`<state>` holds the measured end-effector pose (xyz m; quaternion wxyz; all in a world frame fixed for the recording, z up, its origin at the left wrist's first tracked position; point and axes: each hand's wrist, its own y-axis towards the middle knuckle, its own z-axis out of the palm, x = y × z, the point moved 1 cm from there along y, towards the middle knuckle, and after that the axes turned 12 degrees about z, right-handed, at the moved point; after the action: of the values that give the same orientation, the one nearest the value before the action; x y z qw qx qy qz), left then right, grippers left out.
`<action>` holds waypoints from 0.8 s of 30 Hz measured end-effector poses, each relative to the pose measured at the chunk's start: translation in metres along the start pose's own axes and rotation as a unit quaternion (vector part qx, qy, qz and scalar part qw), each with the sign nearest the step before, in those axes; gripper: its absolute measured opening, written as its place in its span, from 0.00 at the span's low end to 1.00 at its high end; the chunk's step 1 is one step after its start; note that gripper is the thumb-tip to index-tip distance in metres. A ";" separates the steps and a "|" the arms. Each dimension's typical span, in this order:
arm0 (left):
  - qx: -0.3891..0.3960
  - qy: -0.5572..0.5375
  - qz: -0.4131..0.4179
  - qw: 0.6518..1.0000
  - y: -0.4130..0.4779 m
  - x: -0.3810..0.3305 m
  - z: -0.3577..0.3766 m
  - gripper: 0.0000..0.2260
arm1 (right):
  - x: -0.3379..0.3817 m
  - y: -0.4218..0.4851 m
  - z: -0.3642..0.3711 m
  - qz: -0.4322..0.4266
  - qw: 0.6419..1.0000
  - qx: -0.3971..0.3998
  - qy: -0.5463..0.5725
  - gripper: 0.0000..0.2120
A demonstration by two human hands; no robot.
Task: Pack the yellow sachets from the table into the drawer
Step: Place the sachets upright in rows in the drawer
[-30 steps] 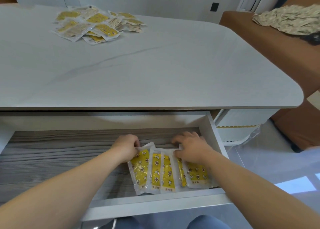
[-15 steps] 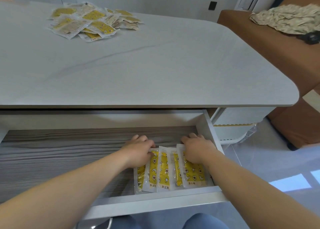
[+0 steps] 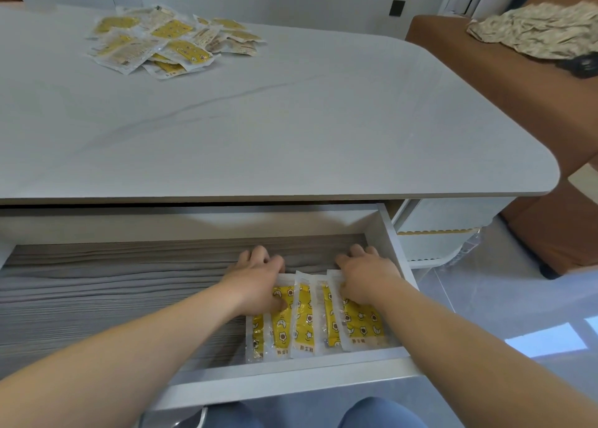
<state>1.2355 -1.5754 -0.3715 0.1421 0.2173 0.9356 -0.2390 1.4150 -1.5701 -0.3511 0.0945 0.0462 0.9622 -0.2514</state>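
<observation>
A row of several yellow sachets (image 3: 304, 325) with clear edges lies overlapped in the front right corner of the open drawer (image 3: 284, 374). My left hand (image 3: 257, 280) grips the top edges of the left sachets, fingers curled behind them and thumb on their front. My right hand (image 3: 367, 277) holds the top of the right sachets the same way, close to the drawer's right wall. A loose pile of more yellow sachets (image 3: 168, 41) sits at the far left of the white table (image 3: 291, 120).
The drawer's grey wood-grain floor (image 3: 113, 291) lies bare to the left of the row. A brown sofa (image 3: 524, 81) with a crumpled patterned cloth (image 3: 537, 29) stands to the right of the table. My knees show below the drawer front.
Both hands have slid the row of sachets to the right, toward the drawer's right wall, and squeezed them into a tighter overlap.
</observation>
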 end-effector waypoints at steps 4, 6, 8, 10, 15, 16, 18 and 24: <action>0.003 -0.005 0.010 1.000 0.000 0.000 0.002 0.29 | 0.000 0.001 -0.001 0.046 0.997 0.008 0.065 0.26; 0.012 -0.007 0.016 1.000 0.000 -0.001 0.003 0.32 | 0.000 0.003 0.003 0.027 0.997 0.046 0.061 0.25; 0.018 0.009 0.015 1.000 0.000 -0.001 0.003 0.31 | -0.001 0.003 0.004 0.012 0.997 0.062 0.039 0.23; 0.020 0.018 0.014 1.000 0.000 0.001 0.003 0.28 | -0.002 0.003 0.004 0.006 0.998 0.058 0.025 0.22; -0.006 -0.025 0.016 1.000 -0.006 0.002 0.001 0.29 | -0.004 -0.002 0.000 -0.015 0.997 0.038 0.059 0.21; -0.010 -0.030 0.015 0.999 -0.009 0.001 -0.002 0.29 | -0.005 -0.005 -0.002 -0.021 0.996 0.031 0.077 0.21; -0.023 -0.036 0.008 0.999 -0.020 -0.001 -0.011 0.28 | -0.005 -0.015 -0.009 -0.025 0.992 0.017 0.125 0.20; -0.086 -0.074 -0.010 0.994 -0.078 -0.028 -0.094 0.17 | 0.006 -0.080 -0.078 -0.027 0.956 0.043 0.290 0.18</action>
<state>1.2077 -1.5995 -0.2516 0.2266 0.1769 0.9417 -0.1748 1.3861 -1.6015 -0.2476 -0.1977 0.0949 0.9373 -0.2709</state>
